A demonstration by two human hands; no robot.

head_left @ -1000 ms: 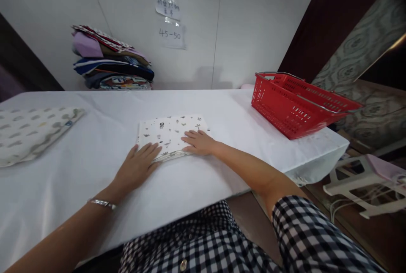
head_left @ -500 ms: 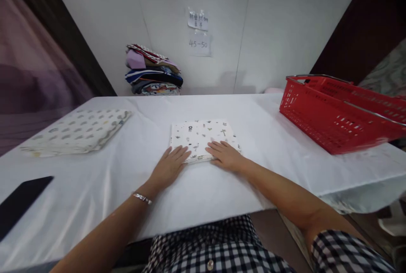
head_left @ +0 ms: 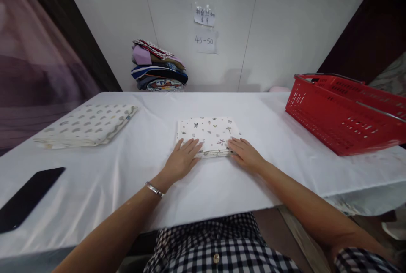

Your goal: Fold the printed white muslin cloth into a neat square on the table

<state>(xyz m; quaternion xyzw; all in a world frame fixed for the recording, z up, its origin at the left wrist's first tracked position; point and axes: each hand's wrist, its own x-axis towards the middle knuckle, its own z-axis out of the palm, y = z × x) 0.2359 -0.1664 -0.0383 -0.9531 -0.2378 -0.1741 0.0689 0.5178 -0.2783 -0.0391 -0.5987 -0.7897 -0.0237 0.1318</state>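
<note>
At the middle of the white-covered counter [head_left: 95, 180] lies a folded printed cloth [head_left: 207, 132] — a flat, nearly square packet, a little wider across than deep, its long edges running left to right in front of the person. Both hands sit at its near edge, so the cloth lies straight ahead of them, away from the body. The left hand [head_left: 181, 162] rests palm down with its fingers spread flat over the near-left corner; its grip is open and clasps nothing, only pressing on the fabric. The right hand [head_left: 246, 154] lies flat at the near-right corner, fingertips touching the cloth's edge, likewise open and holding nothing. Neither hand is clearly nearer — they flank the packet about evenly. Well off to the left is a larger folded dotted blanket [head_left: 85, 124], and nearer the counter's front-left edge a dark phone [head_left: 28, 197]. A red basket [head_left: 342, 114] stands at the right, and a stack of folded fabrics [head_left: 158, 66] sits against the back wall.
</note>
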